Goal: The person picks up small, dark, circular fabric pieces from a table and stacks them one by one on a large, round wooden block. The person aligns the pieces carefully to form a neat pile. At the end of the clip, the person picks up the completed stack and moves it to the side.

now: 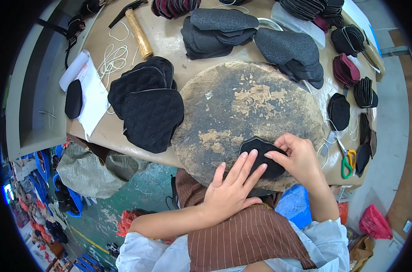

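A black fabric piece [272, 167] with a pale edge line lies on the near part of a worn round wooden block [206, 97]. My left hand [235, 181] rests on its left side, fingers spread and fingertips pressing on the cloth. At the upper right edge of the piece, my right hand [296, 156] pinches it between thumb and bent fingers. Just left of the block sits a pile of black dimpled fabric pieces [154, 118]. Behind the block are stacks of dark grey pieces, one at the middle [217, 34] and another to the right [287, 47].
A hammer [140, 36], loose white cord [111, 61] and white paper [91, 106] lie on the table's left. Scissors [348, 158] with green and orange handles are near the right edge, below black [339, 111] and maroon bundles [345, 70]. A clear plastic box [301, 25] stands behind.
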`<state>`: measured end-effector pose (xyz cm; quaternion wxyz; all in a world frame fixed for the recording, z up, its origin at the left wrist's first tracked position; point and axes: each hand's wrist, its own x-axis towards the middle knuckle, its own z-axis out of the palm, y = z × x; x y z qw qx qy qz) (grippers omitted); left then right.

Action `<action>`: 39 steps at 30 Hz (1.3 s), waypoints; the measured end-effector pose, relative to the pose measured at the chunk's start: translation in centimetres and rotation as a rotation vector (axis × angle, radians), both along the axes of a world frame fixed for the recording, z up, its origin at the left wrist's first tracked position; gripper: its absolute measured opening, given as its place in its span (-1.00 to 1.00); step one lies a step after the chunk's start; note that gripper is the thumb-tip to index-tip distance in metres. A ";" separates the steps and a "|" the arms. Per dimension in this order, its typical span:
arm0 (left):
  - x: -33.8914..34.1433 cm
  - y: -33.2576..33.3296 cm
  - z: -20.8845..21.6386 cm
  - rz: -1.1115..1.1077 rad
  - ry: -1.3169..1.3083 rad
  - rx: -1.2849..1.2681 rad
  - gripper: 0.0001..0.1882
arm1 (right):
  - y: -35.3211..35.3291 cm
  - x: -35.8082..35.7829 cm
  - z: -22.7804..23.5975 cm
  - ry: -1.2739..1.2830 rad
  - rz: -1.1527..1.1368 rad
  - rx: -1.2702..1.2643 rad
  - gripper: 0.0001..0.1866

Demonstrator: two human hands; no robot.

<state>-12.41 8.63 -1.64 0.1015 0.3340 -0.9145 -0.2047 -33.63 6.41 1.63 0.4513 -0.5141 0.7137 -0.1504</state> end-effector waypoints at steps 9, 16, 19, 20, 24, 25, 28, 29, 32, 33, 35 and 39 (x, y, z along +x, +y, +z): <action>0.5 -3.6 1.4 0.138 0.379 0.081 -0.41 | 1.8 0.0 1.7 0.304 0.253 -0.741 -0.79; 3.1 -4.2 2.7 0.445 0.725 0.169 -0.46 | 3.7 -2.2 1.3 -0.106 -0.020 -0.566 -0.76; 8.1 -9.6 4.4 0.743 0.878 0.301 -0.47 | 1.1 -11.0 0.4 0.248 -0.248 -0.623 -0.73; 9.6 -11.2 4.3 0.788 0.938 0.272 -0.47 | 0.3 -14.1 -0.2 0.302 -0.333 -0.632 -0.69; 9.6 -12.4 5.1 0.704 0.267 -0.455 -0.45 | 0.2 -21.7 -1.9 0.670 -0.125 -0.632 -0.53; 8.4 -11.0 5.0 0.647 0.294 -0.424 -0.44 | 0.3 -22.3 -2.2 0.657 -0.127 -0.568 -0.50; 5.0 -5.7 3.9 0.400 0.294 -0.161 -0.37 | 0.6 -19.9 -1.7 0.860 -0.209 -0.530 -0.51; 4.4 -3.6 3.6 0.334 0.235 -0.102 -0.35 | 0.4 -19.1 -1.5 0.969 -0.190 -0.581 -0.53; 3.4 0.0 1.4 0.195 0.169 0.053 -0.34 | 1.3 -18.2 -0.2 1.029 -0.176 -0.682 -0.73; 3.5 0.6 1.2 0.180 0.150 0.064 -0.34 | 1.7 -16.7 1.6 0.860 -0.274 -0.614 -0.78; 3.8 1.2 0.8 0.153 0.116 0.083 -0.33 | 2.8 -15.0 4.3 0.380 -0.380 -0.674 -0.86; 4.0 1.6 0.2 0.157 0.092 0.089 -0.34 | 3.1 -7.6 5.7 -0.248 -0.292 -0.418 -0.84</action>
